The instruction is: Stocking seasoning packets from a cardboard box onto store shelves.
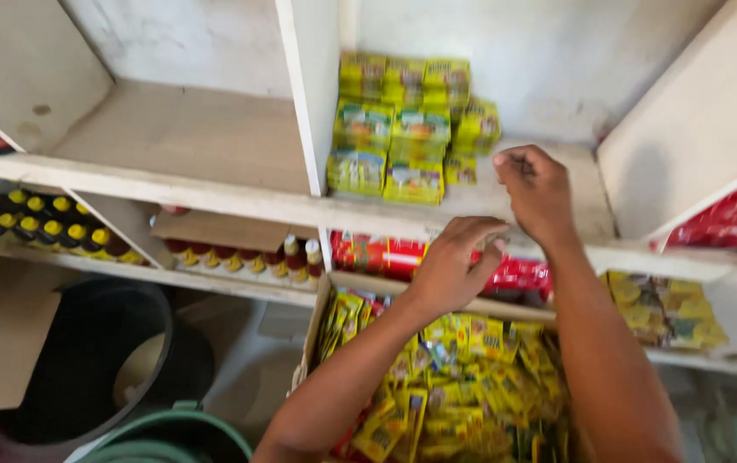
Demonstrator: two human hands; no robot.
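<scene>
Several rows of green-and-yellow sachets (403, 129) stand stacked in the white shelf (240, 201) compartment. Below, a cardboard box (321, 300) brims with yellow packets (463, 386). Right hand (535, 189) hovers just beside the stack, fingers curled shut, apparently empty. Left hand (454, 266), loosely curled, rests at the shelf edge.

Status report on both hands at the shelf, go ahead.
Left hand curled at shelf edge, contents unclear. Right hand on shelf beside stacked green-yellow packets, fingers pinched. Box of yellow sachets below, nothing blocking.
</scene>
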